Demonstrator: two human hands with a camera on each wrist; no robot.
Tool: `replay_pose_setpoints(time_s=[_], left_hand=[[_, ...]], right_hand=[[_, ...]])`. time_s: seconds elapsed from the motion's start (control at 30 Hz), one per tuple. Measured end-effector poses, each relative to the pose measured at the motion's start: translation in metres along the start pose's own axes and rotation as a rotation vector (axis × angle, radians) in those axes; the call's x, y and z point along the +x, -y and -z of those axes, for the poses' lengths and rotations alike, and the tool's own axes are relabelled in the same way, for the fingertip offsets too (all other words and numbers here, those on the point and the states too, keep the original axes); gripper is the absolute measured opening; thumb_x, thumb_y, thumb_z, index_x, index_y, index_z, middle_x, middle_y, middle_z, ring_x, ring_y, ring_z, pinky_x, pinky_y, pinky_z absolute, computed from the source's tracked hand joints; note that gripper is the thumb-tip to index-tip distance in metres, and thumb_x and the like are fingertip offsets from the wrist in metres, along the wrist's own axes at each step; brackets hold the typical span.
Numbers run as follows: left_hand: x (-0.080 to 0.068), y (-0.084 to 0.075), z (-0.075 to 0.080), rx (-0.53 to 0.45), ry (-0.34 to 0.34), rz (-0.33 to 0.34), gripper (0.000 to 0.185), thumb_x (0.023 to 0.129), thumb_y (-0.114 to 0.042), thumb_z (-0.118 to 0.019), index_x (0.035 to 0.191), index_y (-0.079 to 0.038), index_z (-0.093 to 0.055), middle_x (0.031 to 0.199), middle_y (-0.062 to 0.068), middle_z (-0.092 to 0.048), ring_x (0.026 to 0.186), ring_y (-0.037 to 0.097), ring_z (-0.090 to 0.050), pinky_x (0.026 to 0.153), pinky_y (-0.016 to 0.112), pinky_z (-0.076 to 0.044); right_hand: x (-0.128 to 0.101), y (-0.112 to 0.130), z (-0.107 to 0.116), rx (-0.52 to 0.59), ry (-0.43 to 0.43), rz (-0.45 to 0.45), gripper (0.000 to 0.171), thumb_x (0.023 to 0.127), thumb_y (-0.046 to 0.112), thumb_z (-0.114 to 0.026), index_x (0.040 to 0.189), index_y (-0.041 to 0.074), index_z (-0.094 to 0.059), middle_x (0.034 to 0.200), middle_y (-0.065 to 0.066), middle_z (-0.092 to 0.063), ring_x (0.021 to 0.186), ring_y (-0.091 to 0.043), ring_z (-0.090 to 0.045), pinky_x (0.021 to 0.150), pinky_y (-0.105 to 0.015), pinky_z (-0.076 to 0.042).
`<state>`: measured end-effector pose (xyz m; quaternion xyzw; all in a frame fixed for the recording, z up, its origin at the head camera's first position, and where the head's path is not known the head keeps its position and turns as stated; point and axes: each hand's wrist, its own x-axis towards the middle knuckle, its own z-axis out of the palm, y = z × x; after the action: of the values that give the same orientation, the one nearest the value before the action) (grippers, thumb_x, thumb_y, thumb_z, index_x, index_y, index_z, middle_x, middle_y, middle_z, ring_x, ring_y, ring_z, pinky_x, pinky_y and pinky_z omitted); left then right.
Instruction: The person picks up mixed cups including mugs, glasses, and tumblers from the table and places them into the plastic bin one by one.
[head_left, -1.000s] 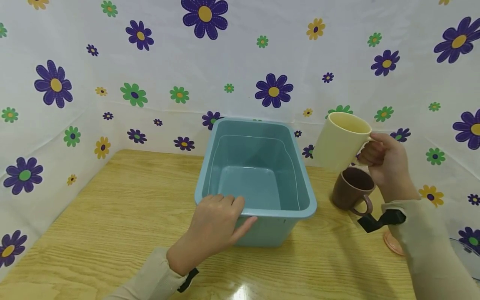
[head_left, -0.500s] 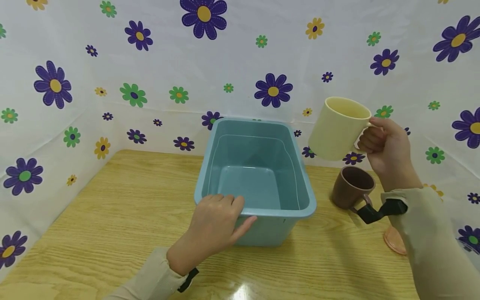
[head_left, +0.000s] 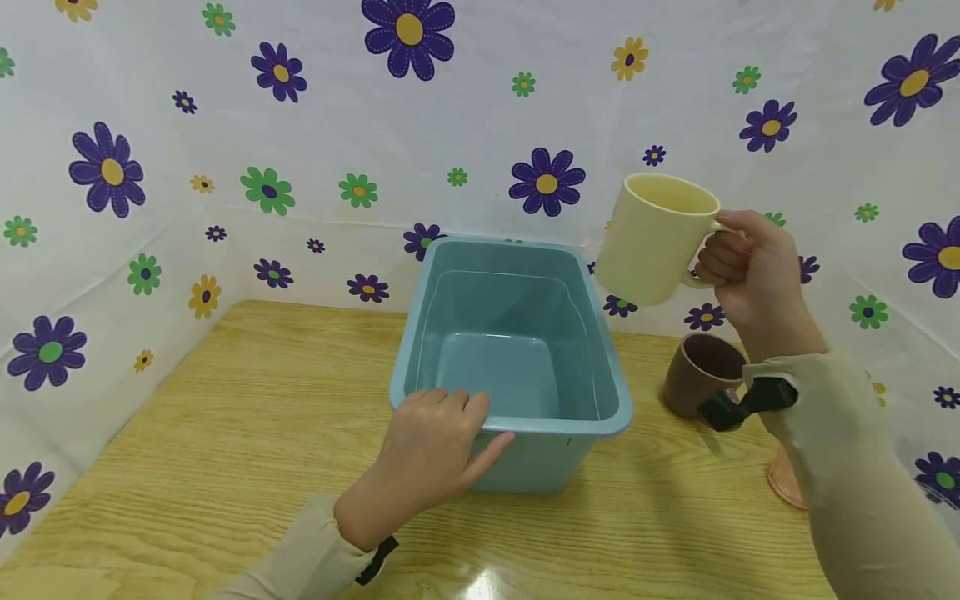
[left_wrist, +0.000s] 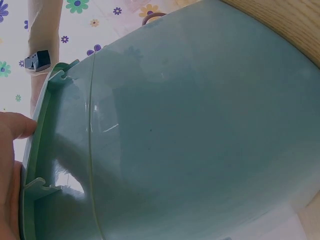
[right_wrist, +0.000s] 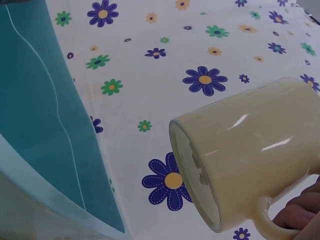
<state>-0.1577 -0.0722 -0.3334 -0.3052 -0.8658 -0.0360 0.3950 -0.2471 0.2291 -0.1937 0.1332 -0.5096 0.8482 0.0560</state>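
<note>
A pale yellow mug (head_left: 654,242) is held up in the air, slightly tilted, just beyond the right rim of a blue plastic tub (head_left: 517,427). My right hand (head_left: 757,271) grips it by the handle, fingers curled through. In the right wrist view the mug's (right_wrist: 255,150) base faces the tub. My left hand (head_left: 431,442) rests on the tub's near rim, its fingers hooked over the edge and the thumb along the outside. The left wrist view shows the tub's outer wall (left_wrist: 190,125) beside that hand. Inside, the tub's floor is bare.
Below my right forearm a brown mug (head_left: 693,379) stands on the wooden table (head_left: 247,442). A pinkish-orange round object (head_left: 785,479) is partly hidden behind the right sleeve. White cloth (head_left: 315,108) with printed flowers hangs behind and along the sides.
My right hand has raised the yellow mug and carried it leftward, closer to the tub. The left hand and the tub stay where they were.
</note>
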Motion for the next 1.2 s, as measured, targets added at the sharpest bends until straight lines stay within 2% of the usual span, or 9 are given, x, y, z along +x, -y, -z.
replay_pose_setpoints(time_s=[0.17, 0.4, 0.67, 0.97, 1.2], left_hand=[[0.0, 0.0, 0.0, -0.008, 0.003, 0.0, 0.045, 0.079, -0.049, -0.064, 0.062, -0.014, -0.04, 0.05, -0.005, -0.033, 0.042, 0.009, -0.029, 0.044, 0.02, -0.019], [0.0, 0.001, 0.0, -0.011, -0.011, -0.009, 0.045, 0.079, -0.048, -0.063, 0.062, -0.014, -0.039, 0.05, -0.006, -0.031, 0.042, 0.008, -0.027, 0.044, 0.02, -0.017], [0.0, 0.001, 0.0, -0.007, -0.002, -0.005, 0.047, 0.079, -0.049, -0.065, 0.061, -0.014, -0.038, 0.05, -0.006, -0.03, 0.042, 0.008, -0.025, 0.045, 0.019, -0.015], [0.001, 0.0, 0.003, -0.004, 0.011, 0.0, 0.045, 0.08, -0.049, -0.064, 0.061, -0.015, -0.042, 0.049, -0.006, -0.035, 0.041, 0.008, -0.029, 0.044, 0.02, -0.017], [0.001, 0.001, 0.003, 0.001, 0.019, -0.01, 0.044, 0.081, -0.049, -0.062, 0.061, -0.016, -0.042, 0.049, -0.006, -0.035, 0.041, 0.009, -0.031, 0.044, 0.02, -0.017]], right_hand=[[0.004, -0.003, -0.01, -0.011, 0.014, 0.002, 0.048, 0.096, 0.009, -0.035, 0.048, 0.013, -0.032, 0.044, 0.004, -0.027, 0.046, -0.013, -0.011, 0.053, -0.026, -0.003], [0.008, -0.007, -0.028, -0.026, 0.007, -0.008, 0.046, 0.094, 0.011, -0.039, 0.048, 0.013, -0.033, 0.044, 0.004, -0.029, 0.045, -0.012, -0.015, 0.052, -0.026, -0.006], [0.015, -0.013, -0.048, -0.053, -0.032, -0.002, 0.044, 0.093, 0.011, -0.04, 0.049, 0.013, -0.033, 0.044, 0.005, -0.03, 0.046, -0.011, -0.017, 0.052, -0.025, -0.009], [0.021, -0.023, -0.067, -0.07, 0.018, -0.003, 0.048, 0.093, 0.008, -0.036, 0.046, 0.014, -0.03, 0.043, 0.007, -0.026, 0.049, -0.013, -0.01, 0.053, -0.026, -0.004], [0.031, -0.033, -0.079, -0.077, -0.01, -0.028, 0.047, 0.09, 0.008, -0.038, 0.044, 0.015, -0.028, 0.044, 0.006, -0.021, 0.05, -0.013, -0.007, 0.053, -0.026, -0.004]])
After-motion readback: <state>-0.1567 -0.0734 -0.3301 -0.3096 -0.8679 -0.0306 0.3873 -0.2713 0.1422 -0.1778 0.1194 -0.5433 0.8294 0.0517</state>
